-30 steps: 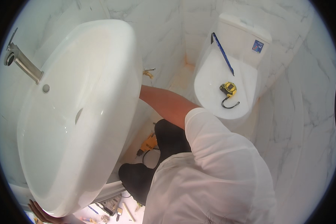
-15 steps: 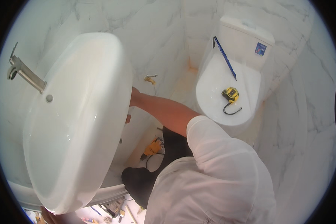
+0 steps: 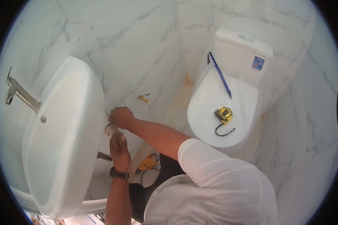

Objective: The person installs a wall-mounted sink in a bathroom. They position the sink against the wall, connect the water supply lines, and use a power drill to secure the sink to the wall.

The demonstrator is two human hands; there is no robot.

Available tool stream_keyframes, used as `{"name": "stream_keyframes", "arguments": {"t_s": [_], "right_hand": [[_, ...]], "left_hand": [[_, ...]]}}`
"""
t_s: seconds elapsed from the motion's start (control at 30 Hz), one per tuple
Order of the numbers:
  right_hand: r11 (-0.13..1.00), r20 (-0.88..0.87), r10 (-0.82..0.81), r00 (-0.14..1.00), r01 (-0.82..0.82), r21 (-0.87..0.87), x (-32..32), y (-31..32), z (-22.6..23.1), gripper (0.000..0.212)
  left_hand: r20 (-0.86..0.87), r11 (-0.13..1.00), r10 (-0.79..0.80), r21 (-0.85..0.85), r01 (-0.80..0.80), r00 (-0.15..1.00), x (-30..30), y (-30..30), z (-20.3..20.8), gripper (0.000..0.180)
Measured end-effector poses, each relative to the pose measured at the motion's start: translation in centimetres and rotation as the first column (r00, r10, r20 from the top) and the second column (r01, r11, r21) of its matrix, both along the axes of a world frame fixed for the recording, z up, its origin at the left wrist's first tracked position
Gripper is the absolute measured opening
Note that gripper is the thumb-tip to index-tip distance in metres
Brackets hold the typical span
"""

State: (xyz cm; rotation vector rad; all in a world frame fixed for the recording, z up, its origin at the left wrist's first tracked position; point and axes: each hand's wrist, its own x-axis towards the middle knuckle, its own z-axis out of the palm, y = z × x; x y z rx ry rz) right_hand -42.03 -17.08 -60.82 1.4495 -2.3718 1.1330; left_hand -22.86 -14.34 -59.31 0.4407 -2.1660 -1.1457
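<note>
Beside the white wash basin [image 3: 80,112], my left hand [image 3: 120,152], with a black band at its wrist, is closed around a pale cylindrical pipe fitting [image 3: 112,130]. A darker ring rims the fitting's far end. Just above it, my right hand [image 3: 122,117] is curled closed against the marble-look wall. Its fingertips are near the fitting's ringed end, and whatever they hold is too small or hidden to make out. A metal tube [image 3: 104,156] sticks out from under the basin, left of my left wrist. The basin carries a brushed-metal faucet [image 3: 24,95].
A brass tap [image 3: 143,98] sticks out of the wall beyond my hands. On the toilet lid [image 3: 202,125] lie a yellow-black tape measure [image 3: 225,113] and a blue bar-like tool [image 3: 221,77]. A yellow power tool [image 3: 148,162] lies on the floor by my dark-clad leg.
My left hand has come up from the basin's near edge to the pipe fitting. My right hand, partly hidden behind the basin before, now shows. The basin sits lower and farther left in view.
</note>
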Motion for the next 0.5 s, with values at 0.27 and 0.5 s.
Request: {"name": "stream_keyframes", "arguments": {"t_s": [0.27,0.5], "right_hand": [[0.974,-0.069,0.153,0.986,-0.139,0.181,-2.2,-0.3,0.1,0.024],[0.976,-0.014,0.207,0.978,-0.207,-0.07,-3.0,-0.2,-1.5,0.022]], "left_hand": [[0.31,0.851,0.252,0.379,-0.362,0.917,-10.5,-9.0,0.0,0.063],[0.427,0.913,0.399,-0.103,-0.394,0.812,-11.8,-12.7,-1.0,0.061]]}}
